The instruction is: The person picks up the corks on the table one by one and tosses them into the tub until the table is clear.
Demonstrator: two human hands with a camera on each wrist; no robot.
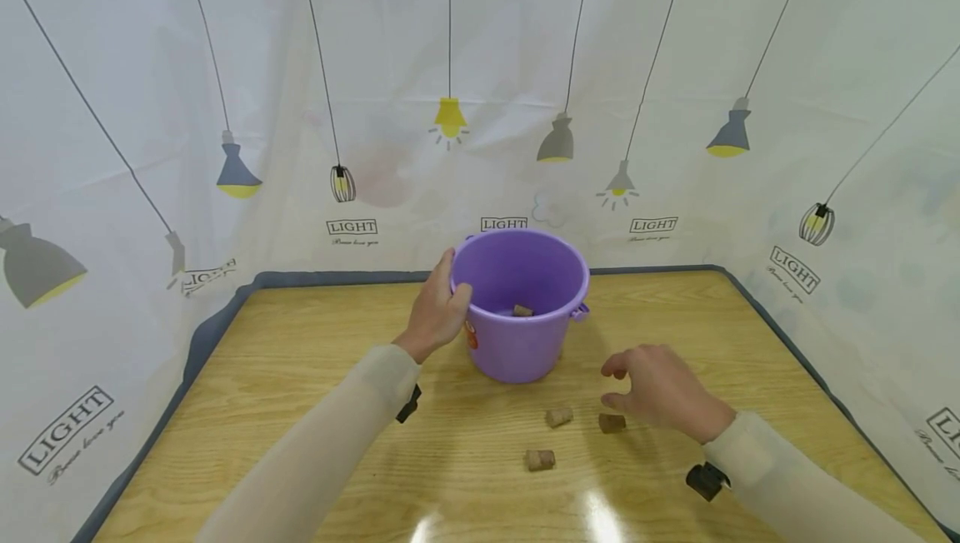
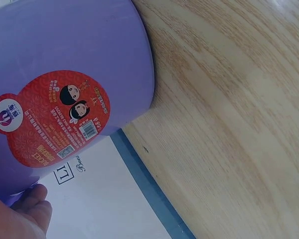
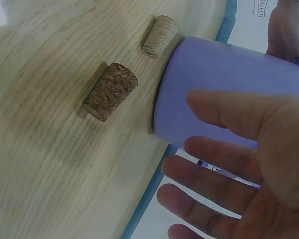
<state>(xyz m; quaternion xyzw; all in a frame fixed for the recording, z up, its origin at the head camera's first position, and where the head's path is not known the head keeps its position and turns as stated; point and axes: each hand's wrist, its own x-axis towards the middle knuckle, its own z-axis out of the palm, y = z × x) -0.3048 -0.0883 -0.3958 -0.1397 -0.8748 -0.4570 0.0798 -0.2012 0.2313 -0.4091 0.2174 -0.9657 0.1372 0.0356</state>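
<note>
A purple plastic bucket [image 1: 517, 351] stands on the wooden table, with a cork [image 1: 522, 310] visible inside it. My left hand [image 1: 438, 310] grips the bucket's rim on its left side, thumb towards me. The red sticker [image 2: 60, 117] on the bucket's side shows in the left wrist view. My right hand [image 1: 660, 385] hovers to the right of the bucket, fingers loosely bent and apart, holding nothing. Just below its fingertips lies a darker cork [image 1: 612, 423]. Two lighter corks, one nearer the bucket [image 1: 558, 416] and one closer to me [image 1: 540, 460], lie on the tabletop.
The wooden table [image 1: 315, 343] runs back to a blue-grey edging [image 1: 345, 278]. Behind and at both sides hangs a pale sheet [image 1: 405, 43] printed with lamps. A purple handle joint [image 1: 580, 311] sticks out from the bucket's right side.
</note>
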